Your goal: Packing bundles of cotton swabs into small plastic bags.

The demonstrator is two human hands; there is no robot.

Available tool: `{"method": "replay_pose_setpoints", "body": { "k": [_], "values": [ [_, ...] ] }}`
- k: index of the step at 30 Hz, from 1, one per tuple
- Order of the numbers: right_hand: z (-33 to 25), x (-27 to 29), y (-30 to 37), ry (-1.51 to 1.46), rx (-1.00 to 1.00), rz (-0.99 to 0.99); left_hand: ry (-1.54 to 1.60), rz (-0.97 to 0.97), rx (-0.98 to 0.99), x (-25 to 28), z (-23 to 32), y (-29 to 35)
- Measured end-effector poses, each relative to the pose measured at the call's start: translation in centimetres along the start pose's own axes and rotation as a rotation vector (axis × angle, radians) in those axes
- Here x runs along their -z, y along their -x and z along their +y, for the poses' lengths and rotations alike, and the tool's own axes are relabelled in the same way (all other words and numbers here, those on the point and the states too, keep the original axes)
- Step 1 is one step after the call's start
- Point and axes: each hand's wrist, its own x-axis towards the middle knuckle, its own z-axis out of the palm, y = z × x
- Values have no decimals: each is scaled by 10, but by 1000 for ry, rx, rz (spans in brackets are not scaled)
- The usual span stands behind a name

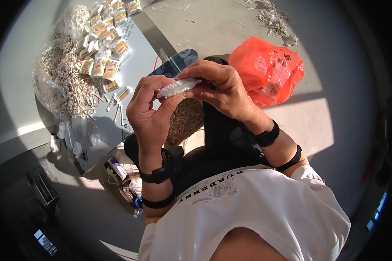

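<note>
A loose heap of pale wooden-stemmed cotton swabs and filled clear packets lies on the grey floor at left. At centre, left hand and right hand together pinch a small clear plastic packet of white-tipped swabs. A crinkled orange plastic bag sits at right.

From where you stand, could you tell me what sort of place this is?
Probably a small hand-packing spot for cotton swabs. Both hands, left hand and right hand, hold a clear swab packet; filled packets and a loose swab heap cover the grey table, beside an orange bag.
</note>
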Motion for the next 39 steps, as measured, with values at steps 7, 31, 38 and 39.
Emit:
{"method": "replay_pose_setpoints", "body": {
  "k": [7, 31, 38, 39],
  "values": [
    [1, -25, 8, 58, 46, -77, -56, 34, -31, 23, 3, 26],
    [115, -51, -17, 294, -158, -77, -28, 161, 105, 34, -126, 47],
    [109, -52, -27, 631, 129, -214, -288, 119, 1, 36, -122, 41],
    [112, -51, -28, 632, 127, -213, -287, 118, 2, 36, -122, 40]
  ]
}}
